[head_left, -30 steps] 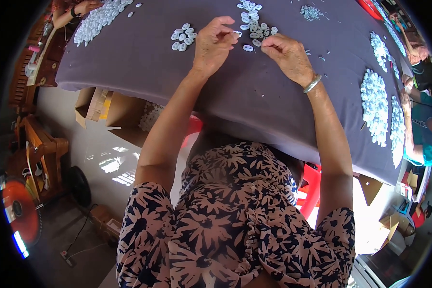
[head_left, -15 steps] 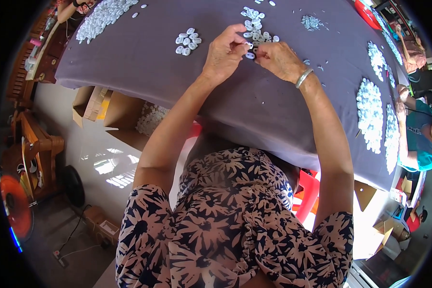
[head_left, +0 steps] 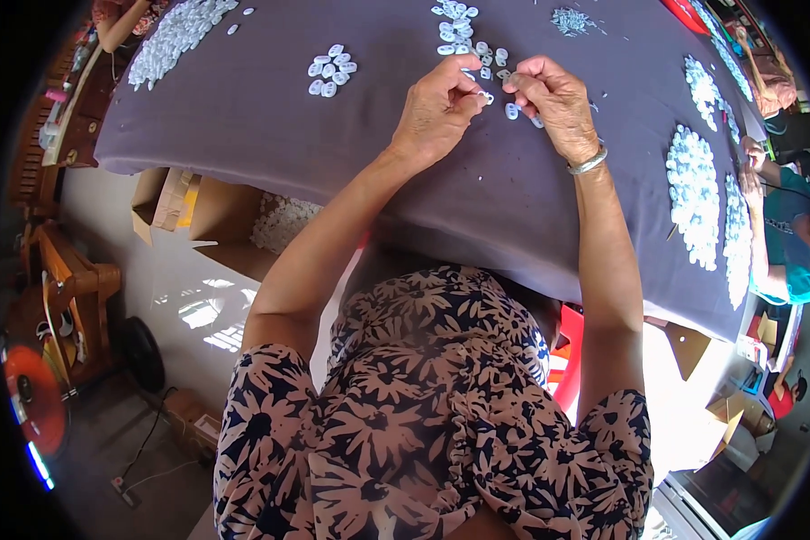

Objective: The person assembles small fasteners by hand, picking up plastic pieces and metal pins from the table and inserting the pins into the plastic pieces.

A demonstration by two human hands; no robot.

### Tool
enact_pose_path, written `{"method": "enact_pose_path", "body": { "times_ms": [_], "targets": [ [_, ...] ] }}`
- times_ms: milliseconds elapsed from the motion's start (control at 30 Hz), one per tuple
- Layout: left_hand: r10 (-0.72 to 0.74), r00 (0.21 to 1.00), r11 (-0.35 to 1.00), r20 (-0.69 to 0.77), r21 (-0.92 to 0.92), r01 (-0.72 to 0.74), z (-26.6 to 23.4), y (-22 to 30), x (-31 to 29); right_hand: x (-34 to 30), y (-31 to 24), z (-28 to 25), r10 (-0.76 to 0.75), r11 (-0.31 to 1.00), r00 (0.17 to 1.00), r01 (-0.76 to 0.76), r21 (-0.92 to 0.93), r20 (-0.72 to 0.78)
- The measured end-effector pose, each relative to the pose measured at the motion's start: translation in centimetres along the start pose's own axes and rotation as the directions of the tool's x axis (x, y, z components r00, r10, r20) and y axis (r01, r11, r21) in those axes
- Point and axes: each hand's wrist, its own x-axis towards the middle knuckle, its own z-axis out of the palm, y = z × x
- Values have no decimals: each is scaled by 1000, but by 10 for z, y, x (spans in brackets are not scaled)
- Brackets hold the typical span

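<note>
My left hand (head_left: 436, 112) pinches a small white oval plastic piece (head_left: 487, 97) between thumb and fingertips, just above the dark cloth. Right beside it is my right hand (head_left: 553, 101), a silver bangle on its wrist. Its thumb and forefinger are pressed together close to the piece, and whatever they hold is too small to make out. A loose cluster of similar white oval pieces (head_left: 456, 33) lies beyond my hands. One more white oval piece (head_left: 512, 111) rests on the cloth by my right fingertips, with another partly under that hand.
The table wears a dark purple-grey cloth (head_left: 333, 135). A small group of white ovals (head_left: 331, 69) lies left, a big white heap (head_left: 180, 40) farther left, small clear bits (head_left: 571, 22) at the back. Larger piles (head_left: 691, 193) lie right, near a person in teal (head_left: 796, 243). Below stands a cardboard box (head_left: 229, 216).
Both hands have shifted slightly right. My right hand has lifted and turned more upright, its fingertips rising from beside the cluster. The left still pinches a white oval piece.
</note>
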Motion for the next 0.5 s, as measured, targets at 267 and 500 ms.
{"method": "enact_pose_path", "body": {
  "times_ms": [267,500],
  "targets": [
    [14,1000,999,-8,29,-14,7,-1,-3,-4,2,3,-26,998,998,30,-58,63],
    [37,999,998,-24,49,-35,3,-2,-4,-5,1,7,58,998,995,-57,-6,82]
  ]
}}
